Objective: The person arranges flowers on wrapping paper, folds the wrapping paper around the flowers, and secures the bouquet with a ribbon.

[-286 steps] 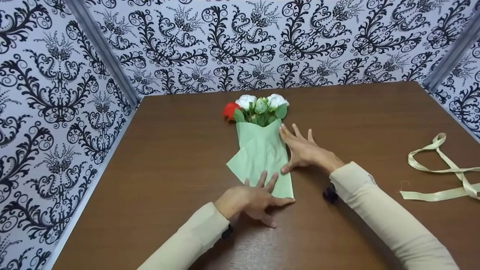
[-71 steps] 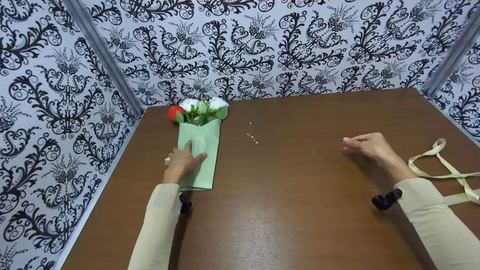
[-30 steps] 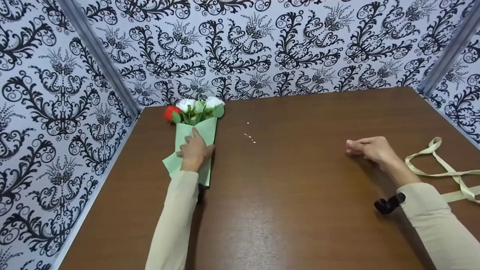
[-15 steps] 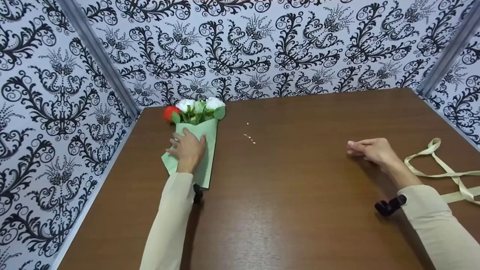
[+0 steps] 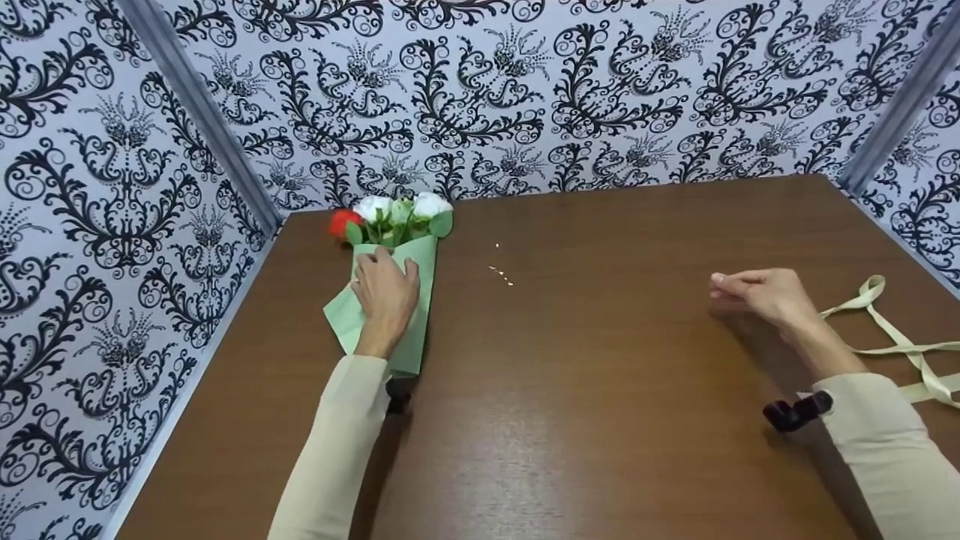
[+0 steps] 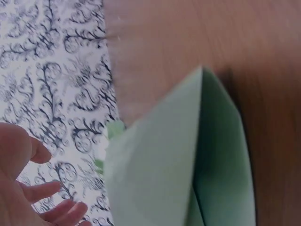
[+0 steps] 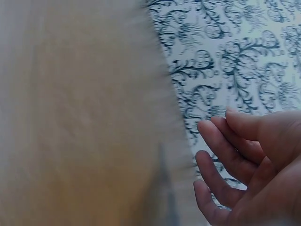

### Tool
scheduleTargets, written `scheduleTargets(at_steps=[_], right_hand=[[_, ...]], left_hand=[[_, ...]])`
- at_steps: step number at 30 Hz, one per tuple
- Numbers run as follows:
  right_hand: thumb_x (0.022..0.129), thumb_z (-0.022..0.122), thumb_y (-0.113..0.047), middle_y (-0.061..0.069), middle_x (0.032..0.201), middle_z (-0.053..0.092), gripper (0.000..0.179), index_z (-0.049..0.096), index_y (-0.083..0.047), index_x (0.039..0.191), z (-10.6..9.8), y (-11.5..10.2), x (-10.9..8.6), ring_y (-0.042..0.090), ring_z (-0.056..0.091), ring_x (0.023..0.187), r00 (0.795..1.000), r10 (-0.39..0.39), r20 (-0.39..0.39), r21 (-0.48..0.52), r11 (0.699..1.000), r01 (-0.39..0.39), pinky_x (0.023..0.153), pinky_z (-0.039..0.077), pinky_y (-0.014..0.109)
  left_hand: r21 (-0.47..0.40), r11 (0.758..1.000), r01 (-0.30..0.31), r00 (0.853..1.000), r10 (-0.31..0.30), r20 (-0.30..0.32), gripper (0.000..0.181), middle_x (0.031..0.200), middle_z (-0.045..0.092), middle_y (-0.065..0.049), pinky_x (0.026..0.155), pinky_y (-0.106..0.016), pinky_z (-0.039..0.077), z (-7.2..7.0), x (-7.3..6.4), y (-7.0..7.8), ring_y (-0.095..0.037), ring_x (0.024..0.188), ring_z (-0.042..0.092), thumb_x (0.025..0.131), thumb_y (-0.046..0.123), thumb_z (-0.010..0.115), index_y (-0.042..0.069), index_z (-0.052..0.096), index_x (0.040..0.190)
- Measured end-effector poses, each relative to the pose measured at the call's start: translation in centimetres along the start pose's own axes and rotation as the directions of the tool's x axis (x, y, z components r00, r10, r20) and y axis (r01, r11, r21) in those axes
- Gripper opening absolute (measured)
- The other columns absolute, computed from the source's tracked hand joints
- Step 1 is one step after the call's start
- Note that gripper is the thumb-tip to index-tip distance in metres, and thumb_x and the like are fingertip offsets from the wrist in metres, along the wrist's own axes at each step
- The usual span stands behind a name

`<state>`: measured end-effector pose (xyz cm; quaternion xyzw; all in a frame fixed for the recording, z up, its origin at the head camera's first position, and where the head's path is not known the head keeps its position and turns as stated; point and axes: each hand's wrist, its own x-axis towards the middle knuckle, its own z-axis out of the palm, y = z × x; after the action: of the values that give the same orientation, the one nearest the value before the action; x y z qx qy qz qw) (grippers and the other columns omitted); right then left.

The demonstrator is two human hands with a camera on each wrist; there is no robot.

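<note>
A bouquet in light green wrapping paper (image 5: 420, 300) lies at the left of the table, with a red flower (image 5: 345, 225), white flowers (image 5: 432, 204) and green leaves at its far end. Over the wrap is my left hand (image 5: 386, 296), its fingers loosely bent; the left wrist view shows this hand (image 6: 23, 188) gripping nothing, beside the folded paper (image 6: 150, 160). My right hand (image 5: 769, 296) is at the right of the table, near the ribbon. In the right wrist view the right hand (image 7: 254, 165) has loosely curled fingers and holds nothing.
A cream ribbon (image 5: 892, 322) lies in loops at the right edge. Several tiny pale bits (image 5: 501, 274) are on the brown table (image 5: 570, 375) near its middle. Patterned walls (image 5: 510, 97) stand behind and at the sides.
The bouquet has shifted from the table's middle to the left since the oldest frame, and tiny bits now show. Lately the left fingers bent more over the wrap; my right hand moved slightly right.
</note>
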<state>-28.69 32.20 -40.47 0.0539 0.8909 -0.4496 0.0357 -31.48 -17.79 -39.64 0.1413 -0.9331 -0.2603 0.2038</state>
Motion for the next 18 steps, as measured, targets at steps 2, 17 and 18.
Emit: scheduleTargets(at_steps=[2,17,18], right_hand=[[0.088,0.063,-0.064,-0.03,0.075,0.072,0.071,0.071,-0.003,0.123,-0.8,-0.1,-0.4,-0.021,0.057,0.077,0.999,-0.012,-0.05,-0.032,0.999,0.011,0.073,0.044,0.01],[0.089,0.063,-0.064,-0.044,0.066,0.057,0.054,0.08,-0.016,0.106,-4.8,0.6,-3.3,-0.023,0.045,0.073,0.965,-0.039,-0.26,-0.161,0.987,-0.003,0.073,0.038,0.016],[0.09,0.063,-0.062,-0.045,0.065,0.057,0.053,0.08,-0.016,0.108,-5.0,0.8,-3.4,-0.024,0.046,0.071,0.963,-0.041,-0.267,-0.164,0.986,-0.004,0.071,0.039,0.016]], left_hand=[[-0.037,0.999,-0.031,0.999,0.031,0.008,0.038,0.123,0.058,-0.025,0.096,-0.056,0.046,-0.1,-0.5,0.4,-0.042,0.114,0.058,0.1,0.027,0.052,0.001,0.063,0.125],[-0.136,0.944,-0.3,0.95,0.309,0.048,0.016,0.091,0.075,-0.01,0.074,-0.043,0.057,0.5,-6.3,5.6,-0.027,0.084,0.071,0.096,0.019,0.063,0.007,0.074,0.097],[-0.144,0.937,-0.32,0.942,0.331,0.062,0.016,0.091,0.076,-0.009,0.073,-0.043,0.058,0.6,-6.8,6.2,-0.026,0.082,0.072,0.096,0.02,0.064,0.007,0.074,0.097]])
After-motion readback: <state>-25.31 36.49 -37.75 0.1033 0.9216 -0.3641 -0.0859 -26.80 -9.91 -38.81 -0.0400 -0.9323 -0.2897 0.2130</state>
